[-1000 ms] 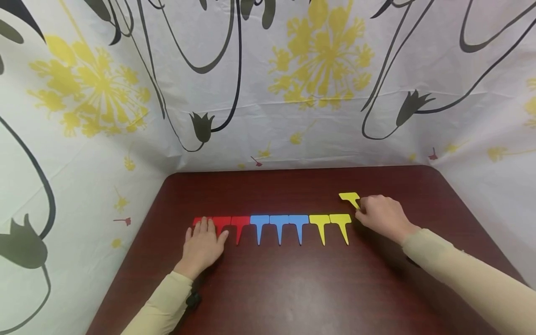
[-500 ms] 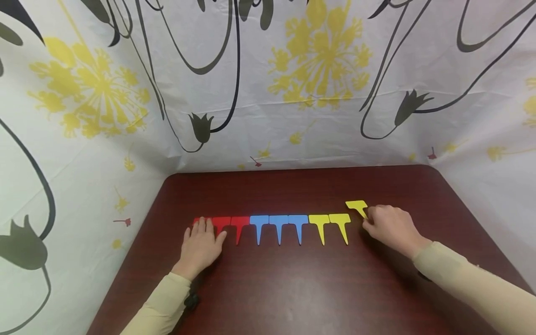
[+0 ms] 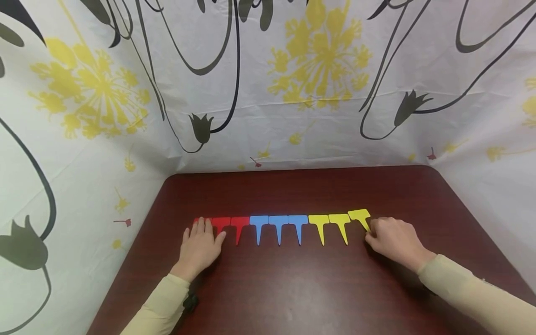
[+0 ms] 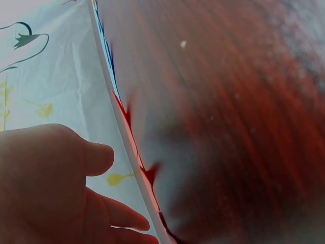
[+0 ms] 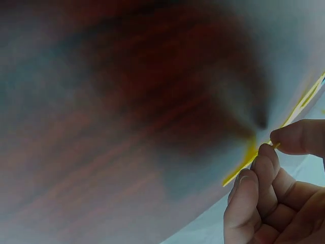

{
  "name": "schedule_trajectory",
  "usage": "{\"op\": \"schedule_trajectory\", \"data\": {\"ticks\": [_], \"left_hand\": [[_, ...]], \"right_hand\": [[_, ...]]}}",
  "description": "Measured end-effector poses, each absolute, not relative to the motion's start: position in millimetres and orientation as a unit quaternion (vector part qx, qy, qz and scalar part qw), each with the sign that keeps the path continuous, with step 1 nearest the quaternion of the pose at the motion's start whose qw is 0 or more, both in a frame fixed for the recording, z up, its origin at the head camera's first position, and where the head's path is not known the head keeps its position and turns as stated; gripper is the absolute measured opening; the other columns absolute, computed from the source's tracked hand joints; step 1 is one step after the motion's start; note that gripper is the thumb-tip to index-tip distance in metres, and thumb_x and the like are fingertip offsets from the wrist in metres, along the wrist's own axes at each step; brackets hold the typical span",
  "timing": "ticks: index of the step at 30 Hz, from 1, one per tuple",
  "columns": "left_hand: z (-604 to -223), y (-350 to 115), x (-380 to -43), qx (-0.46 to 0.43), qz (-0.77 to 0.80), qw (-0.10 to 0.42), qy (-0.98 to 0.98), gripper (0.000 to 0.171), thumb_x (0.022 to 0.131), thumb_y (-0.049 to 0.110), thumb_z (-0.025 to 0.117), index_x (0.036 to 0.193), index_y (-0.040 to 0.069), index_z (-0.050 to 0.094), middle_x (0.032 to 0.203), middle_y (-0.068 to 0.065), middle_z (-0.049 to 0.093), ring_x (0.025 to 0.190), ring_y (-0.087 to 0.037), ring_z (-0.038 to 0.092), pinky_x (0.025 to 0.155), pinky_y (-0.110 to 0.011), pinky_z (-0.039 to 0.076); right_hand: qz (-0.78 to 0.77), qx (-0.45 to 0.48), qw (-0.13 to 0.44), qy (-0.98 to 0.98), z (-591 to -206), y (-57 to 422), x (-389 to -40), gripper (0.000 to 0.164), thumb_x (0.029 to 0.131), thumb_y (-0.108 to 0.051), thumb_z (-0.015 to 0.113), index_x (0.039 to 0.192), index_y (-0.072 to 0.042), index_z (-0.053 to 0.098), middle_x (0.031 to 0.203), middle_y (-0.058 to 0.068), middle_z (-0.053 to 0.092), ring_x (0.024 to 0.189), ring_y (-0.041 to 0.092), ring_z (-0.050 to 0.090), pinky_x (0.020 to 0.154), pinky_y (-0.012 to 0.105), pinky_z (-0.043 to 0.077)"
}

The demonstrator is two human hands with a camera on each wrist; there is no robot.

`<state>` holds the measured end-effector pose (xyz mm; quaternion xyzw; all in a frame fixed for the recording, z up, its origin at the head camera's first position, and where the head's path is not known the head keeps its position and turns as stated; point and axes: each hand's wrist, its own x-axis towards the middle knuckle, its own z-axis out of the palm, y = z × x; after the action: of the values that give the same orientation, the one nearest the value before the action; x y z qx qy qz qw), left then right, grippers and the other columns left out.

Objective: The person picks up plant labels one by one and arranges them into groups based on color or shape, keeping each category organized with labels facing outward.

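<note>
T-shaped plant labels lie side by side on the table: red ones (image 3: 240, 222) at the left, then three blue ones (image 3: 278, 220), then two yellow ones (image 3: 319, 219). My left hand (image 3: 197, 250) rests with extended fingers over the leftmost red label, hiding most of it. At the right end, my right hand (image 3: 395, 242) pinches the stem of another yellow plant label (image 3: 359, 214). Its head tilts slightly, its left corner right at the last yellow label of the row. In the right wrist view, thumb and fingers (image 5: 299, 137) close on the yellow stem.
The dark red-brown table (image 3: 293, 288) has rounded far corners. A white curtain (image 3: 259, 116) printed with yellow flowers and grey stems surrounds its back and sides. A dark band (image 3: 190, 301) shows at the left wrist.
My right hand has moved right and toward me, bringing the pinched yellow label down from behind the row to its right end. The left hand has barely moved.
</note>
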<state>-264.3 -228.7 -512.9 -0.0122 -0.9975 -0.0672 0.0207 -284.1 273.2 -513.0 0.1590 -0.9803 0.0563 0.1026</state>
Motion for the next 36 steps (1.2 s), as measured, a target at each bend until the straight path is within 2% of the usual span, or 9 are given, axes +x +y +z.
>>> {"op": "schedule_trajectory", "data": {"ticks": [26, 32, 36], "left_hand": [[-509, -221, -264, -0.031, -0.072, 0.043, -0.996, 0.073, 0.089, 0.048, 0.045, 0.136, -0.007, 0.034, 0.140, -0.027, 0.030, 0.128, -0.040, 0.027, 0.102, -0.058, 0.016], [-506, -220, -261, -0.030, -0.078, 0.046, -0.995, 0.072, 0.089, 0.048, 0.045, 0.136, -0.005, 0.034, 0.140, -0.026, 0.030, 0.128, -0.041, 0.027, 0.102, -0.058, 0.016], [-503, -218, -261, -0.027, -0.099, 0.050, -0.993, 0.071, 0.089, 0.048, 0.047, 0.139, 0.000, 0.033, 0.141, -0.025, 0.028, 0.127, -0.043, 0.025, 0.101, -0.061, 0.014]], "right_hand": [[0.060, 0.159, 0.111, -0.979, -520, 274, -275, 0.040, 0.077, -0.028, 0.062, 0.047, -0.023, 0.035, 0.045, -0.007, 0.029, 0.042, 0.009, 0.025, 0.034, 0.028, 0.020], [0.065, 0.162, 0.112, -0.978, -517, 270, -274, 0.041, 0.077, -0.028, 0.062, 0.046, -0.023, 0.035, 0.044, -0.008, 0.028, 0.041, 0.009, 0.023, 0.034, 0.027, 0.019], [0.066, 0.154, 0.116, -0.979, -506, 267, -277, 0.042, 0.079, -0.029, 0.061, 0.046, -0.023, 0.035, 0.044, -0.009, 0.025, 0.042, 0.008, 0.020, 0.033, 0.027, 0.017]]}}
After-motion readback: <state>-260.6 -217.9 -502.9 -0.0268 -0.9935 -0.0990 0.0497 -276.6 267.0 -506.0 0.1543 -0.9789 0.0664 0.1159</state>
